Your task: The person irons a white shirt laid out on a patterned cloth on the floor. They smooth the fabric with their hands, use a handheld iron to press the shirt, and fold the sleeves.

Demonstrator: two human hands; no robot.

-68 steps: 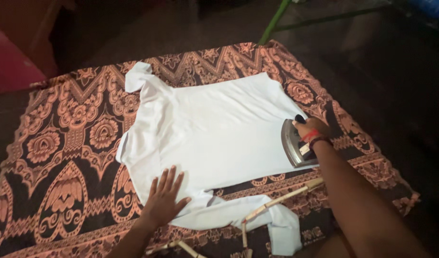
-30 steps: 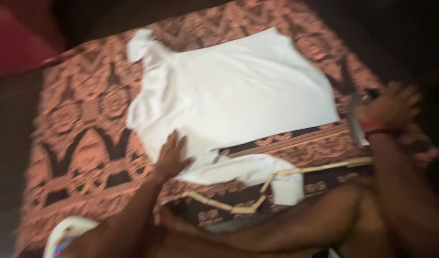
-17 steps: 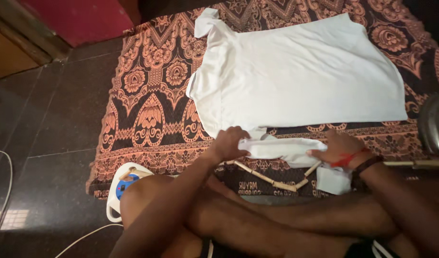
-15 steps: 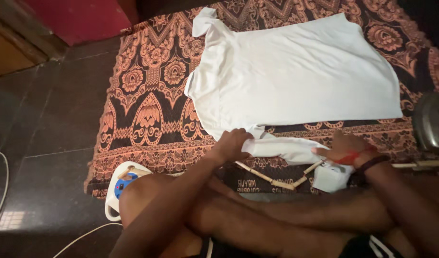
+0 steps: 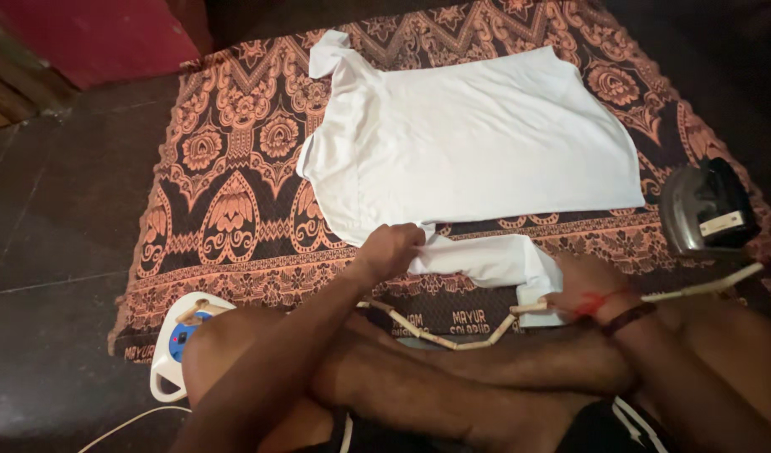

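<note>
Gripping one sleeve (image 5: 486, 258) — two hands (image 5: 391, 249) (image 5: 583, 281).

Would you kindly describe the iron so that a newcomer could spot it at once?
Find the patterned orange-and-black cloth spread on the dark floor, with a white shirt on it. Off the shirt's right edge the iron rests on the cloth: the only dark, metal-soled thing there, untouched by either hand.

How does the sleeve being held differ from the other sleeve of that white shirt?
The near sleeve is stretched between the left hand and right hand, pulled straight sideways. The far sleeve lies untouched, short-looking and crumpled. Both are white, resting on the patterned orange-and-black cloth.
</note>
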